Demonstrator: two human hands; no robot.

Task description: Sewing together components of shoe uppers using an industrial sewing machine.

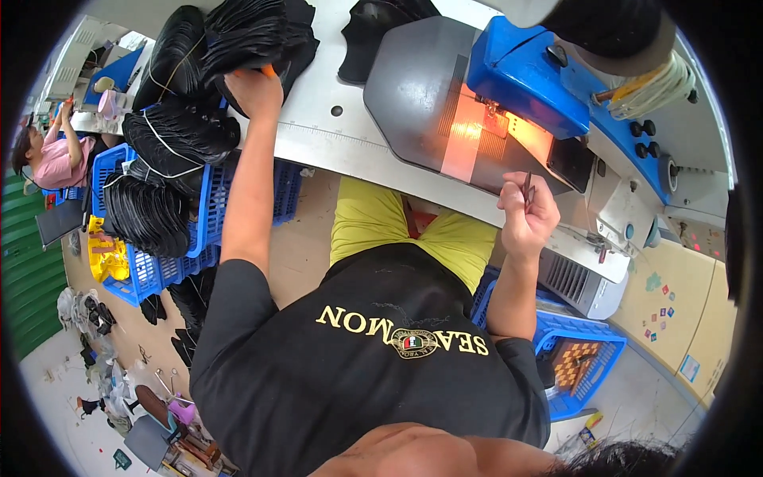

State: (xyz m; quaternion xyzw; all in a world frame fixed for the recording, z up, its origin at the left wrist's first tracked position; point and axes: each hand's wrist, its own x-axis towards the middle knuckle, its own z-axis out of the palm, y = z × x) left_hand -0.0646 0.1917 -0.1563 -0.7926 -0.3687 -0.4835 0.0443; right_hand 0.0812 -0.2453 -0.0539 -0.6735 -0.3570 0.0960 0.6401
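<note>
My left hand (256, 89) reaches to the far left of the white table. Its fingers, with orange covers on the tips, grip the near edge of a thick stack of thin black pieces (245, 36); the stack partly hides them. Close to the table's front edge, my right hand (528, 213) is closed around a small slim dark tool (528, 189), perhaps snips or tweezers; most of it is hidden in the palm. Just beyond that hand stands a blue sewing machine (520, 71), its lamp lighting the needle area. Another black piece (373, 36) lies left of the machine's dark grey plate (417, 87).
Tied bundles of black pieces (147, 215) fill blue baskets (214, 203) on my left. A thread cone (608, 32) stands behind the machine. Another blue basket (584, 350) is low on my right. A person in pink (63, 155) works at the far left.
</note>
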